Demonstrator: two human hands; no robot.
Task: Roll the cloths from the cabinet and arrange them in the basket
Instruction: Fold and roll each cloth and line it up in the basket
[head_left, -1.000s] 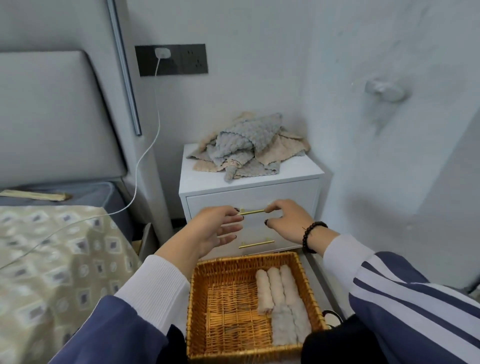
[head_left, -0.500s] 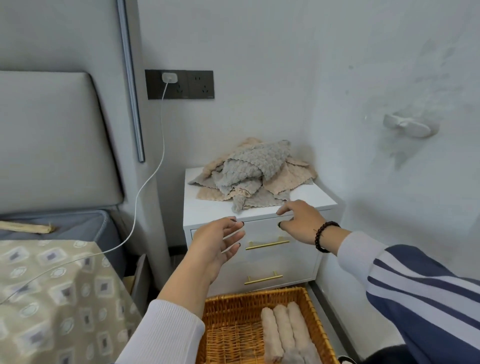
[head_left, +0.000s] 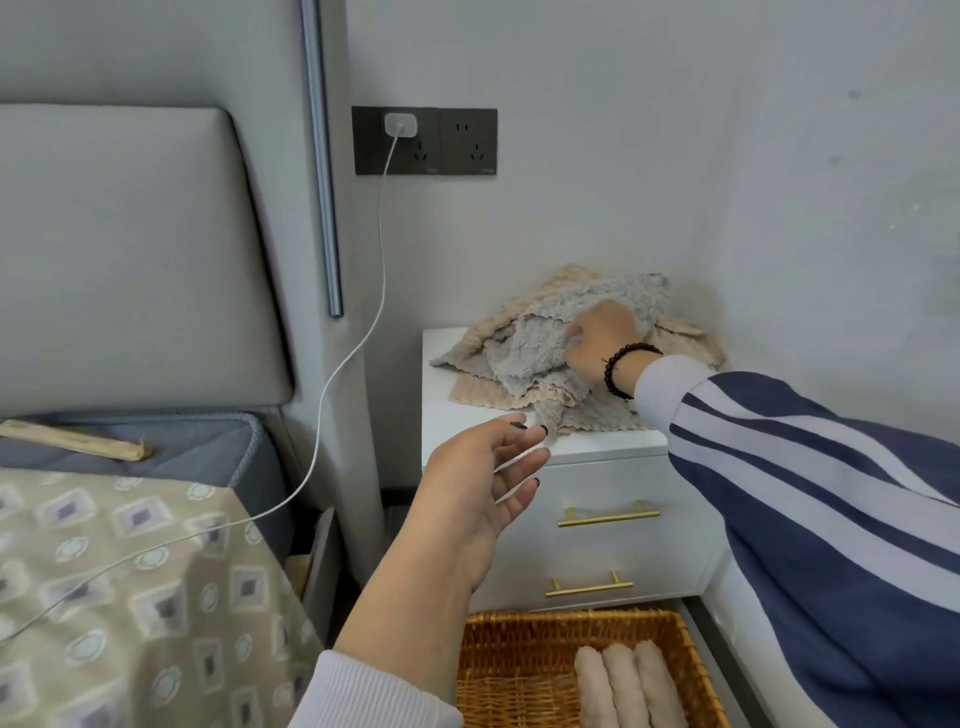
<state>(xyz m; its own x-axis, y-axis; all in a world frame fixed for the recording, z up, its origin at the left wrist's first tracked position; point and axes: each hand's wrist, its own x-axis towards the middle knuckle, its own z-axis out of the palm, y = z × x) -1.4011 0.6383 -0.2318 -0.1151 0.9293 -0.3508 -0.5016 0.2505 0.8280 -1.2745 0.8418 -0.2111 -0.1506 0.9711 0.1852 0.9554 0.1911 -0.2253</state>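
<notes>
The loose cloths lie in a rumpled heap on top of the white cabinet (head_left: 519, 447), against the wall corner, a grey cloth (head_left: 535, 338) uppermost and beige cloths (head_left: 493, 389) under and around it. Our right hand (head_left: 602, 338) is on the grey one, fingers curled into its folds and seeming to grip it near the middle of the heap. Our left hand (head_left: 483, 478) hangs apart in front of the cabinet's edge, fingers spread and relaxed, holding nothing, its fingertips near a corner of cloth that droops toward the front.

To do this pick well, we judge that we should lift only the grey cloth: raise it slowly so the beige ones slide off and do not follow it over the edge. The free left hand can catch the hanging corner, or press the heap down, so the piece comes away single and can be spread flat for rolling.

Below, the wicker basket (head_left: 498, 675) stands on the floor before the drawers, with three beige rolls (head_left: 623, 686) laid side by side at its right and room at its left.
</notes>
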